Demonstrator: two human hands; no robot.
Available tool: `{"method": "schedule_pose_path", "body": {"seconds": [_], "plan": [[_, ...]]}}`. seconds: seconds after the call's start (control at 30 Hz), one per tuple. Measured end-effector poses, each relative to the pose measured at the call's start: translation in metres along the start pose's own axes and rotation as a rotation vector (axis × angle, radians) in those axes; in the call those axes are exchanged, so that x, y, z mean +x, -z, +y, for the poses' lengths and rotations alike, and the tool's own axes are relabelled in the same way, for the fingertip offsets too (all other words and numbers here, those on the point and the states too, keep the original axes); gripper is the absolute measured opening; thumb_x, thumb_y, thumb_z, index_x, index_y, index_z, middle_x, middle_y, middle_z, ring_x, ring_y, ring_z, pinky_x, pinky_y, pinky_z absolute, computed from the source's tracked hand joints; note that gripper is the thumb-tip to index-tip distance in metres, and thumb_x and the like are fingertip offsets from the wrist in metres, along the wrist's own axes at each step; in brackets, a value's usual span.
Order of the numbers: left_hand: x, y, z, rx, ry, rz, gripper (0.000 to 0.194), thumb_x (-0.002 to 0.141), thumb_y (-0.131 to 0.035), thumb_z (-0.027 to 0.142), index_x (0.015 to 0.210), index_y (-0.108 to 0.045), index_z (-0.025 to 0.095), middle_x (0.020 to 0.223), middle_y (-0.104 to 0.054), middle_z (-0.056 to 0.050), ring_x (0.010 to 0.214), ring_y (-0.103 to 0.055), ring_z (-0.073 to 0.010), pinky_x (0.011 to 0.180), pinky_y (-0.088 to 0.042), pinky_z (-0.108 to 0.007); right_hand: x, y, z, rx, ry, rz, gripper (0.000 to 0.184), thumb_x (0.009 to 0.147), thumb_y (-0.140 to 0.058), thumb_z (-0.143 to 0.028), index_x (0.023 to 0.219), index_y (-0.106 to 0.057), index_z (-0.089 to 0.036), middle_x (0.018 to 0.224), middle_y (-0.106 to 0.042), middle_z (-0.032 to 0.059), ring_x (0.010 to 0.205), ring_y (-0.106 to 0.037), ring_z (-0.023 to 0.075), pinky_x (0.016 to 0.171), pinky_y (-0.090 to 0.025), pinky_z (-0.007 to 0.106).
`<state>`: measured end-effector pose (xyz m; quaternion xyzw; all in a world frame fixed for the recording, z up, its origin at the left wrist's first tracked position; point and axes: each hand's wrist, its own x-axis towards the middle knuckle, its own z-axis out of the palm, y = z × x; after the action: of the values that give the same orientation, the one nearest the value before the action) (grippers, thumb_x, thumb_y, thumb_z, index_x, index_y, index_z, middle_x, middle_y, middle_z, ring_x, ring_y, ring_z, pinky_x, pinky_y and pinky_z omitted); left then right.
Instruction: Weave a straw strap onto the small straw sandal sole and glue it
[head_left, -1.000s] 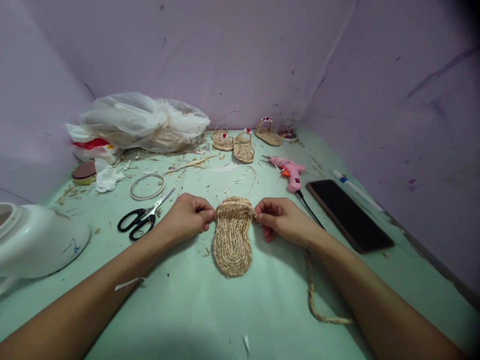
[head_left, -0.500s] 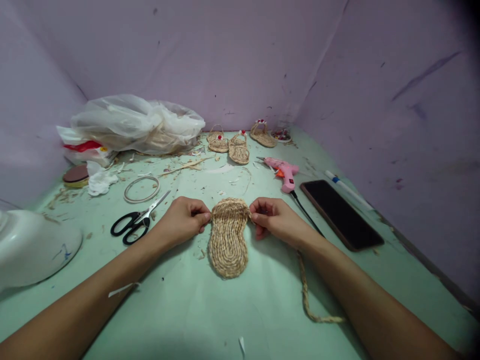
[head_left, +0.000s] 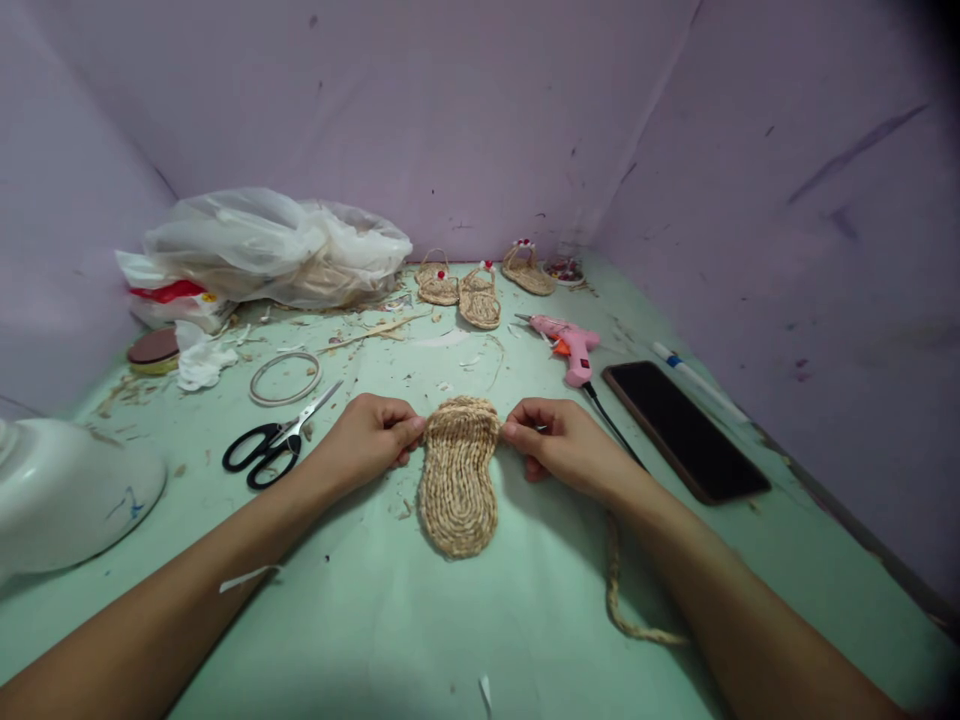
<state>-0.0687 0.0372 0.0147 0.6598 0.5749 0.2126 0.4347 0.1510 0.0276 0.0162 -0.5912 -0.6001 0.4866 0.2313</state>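
A: Hands?
B: Left hand [head_left: 384, 438] closed, finger and thumb pinching the woven sole [head_left: 458, 490] at its upper left edge. Right hand [head_left: 553, 440] pinches opposite. Sole lies on the green surface [head_left: 420, 640], between them.
A: Risks?
B: My judgement: uneven pull could skew the band [head_left: 463, 412] across the top, or loosen the coils. Loose rope [head_left: 615, 590] could snag if the right forearm [head_left: 667, 520] drags it. Glue gun [head_left: 576, 350] near that hand; heat can't be told, a burn possible if brushed.
A: Materials?
B: Sole: straw-coloured plant fibre, by the look; ridged, curved rows, rounded ends, narrower waist. Rope twisted, bent. Gun smooth pink plastic. Scissors [head_left: 262, 447]: pale metal blades, black looped handles.
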Motion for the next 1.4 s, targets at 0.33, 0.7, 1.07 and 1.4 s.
{"method": "schedule_pose_path", "body": {"seconds": [0.33, 0.7, 1.07, 1.4], "plan": [[-0.001, -0.002, 0.002, 0.019, 0.037, 0.035, 0.032, 0.072, -0.053, 0.040, 0.053, -0.052, 0.014, 0.043, -0.047, 0.002, 0.040, -0.039, -0.0076, 0.042, -0.029, -0.020, 0.003, -0.001, 0.001, 0.159, -0.028, 0.003, 0.006, 0.072, -0.054, -0.020, 0.067, -0.052, -0.017, 0.055, -0.045, -0.0064, 0.036, -0.044, 0.0051, 0.038, -0.034, 0.019], [-0.001, -0.001, 0.005, 0.033, 0.056, 0.035, 0.030, 0.072, -0.052, 0.038, 0.053, -0.051, 0.015, 0.044, -0.048, 0.002, 0.040, -0.038, -0.0071, 0.041, -0.028, -0.020, 0.004, 0.000, 0.004, 0.174, -0.066, -0.017, 0.007, 0.072, -0.053, -0.012, 0.068, -0.056, -0.016, 0.049, -0.046, -0.0055, 0.038, -0.047, 0.0073, 0.042, -0.042, 0.021], [0.000, -0.002, 0.002, 0.015, 0.038, 0.030, 0.032, 0.072, -0.054, 0.040, 0.054, -0.053, 0.014, 0.044, -0.048, 0.002, 0.041, -0.039, -0.0074, 0.042, -0.029, -0.020, 0.002, 0.005, 0.005, -0.226, 0.084, 0.094, 0.008, 0.067, -0.059, -0.021, 0.065, -0.066, -0.017, 0.052, -0.056, 0.0007, 0.047, -0.044, 0.0105, 0.045, -0.031, 0.024], [-0.032, 0.003, 0.038, 0.495, -0.445, 0.495, 0.030, 0.073, -0.058, 0.034, 0.097, -0.063, 0.016, 0.097, -0.063, -0.010, 0.083, -0.057, -0.0231, 0.071, -0.045, -0.036, -0.023, -0.002, -0.019, 0.095, 0.118, -0.178, 0.011, 0.068, -0.056, -0.025, 0.062, -0.057, -0.016, 0.049, -0.037, -0.0061, 0.045, -0.027, 0.0066, 0.044, -0.021, 0.022]]}}
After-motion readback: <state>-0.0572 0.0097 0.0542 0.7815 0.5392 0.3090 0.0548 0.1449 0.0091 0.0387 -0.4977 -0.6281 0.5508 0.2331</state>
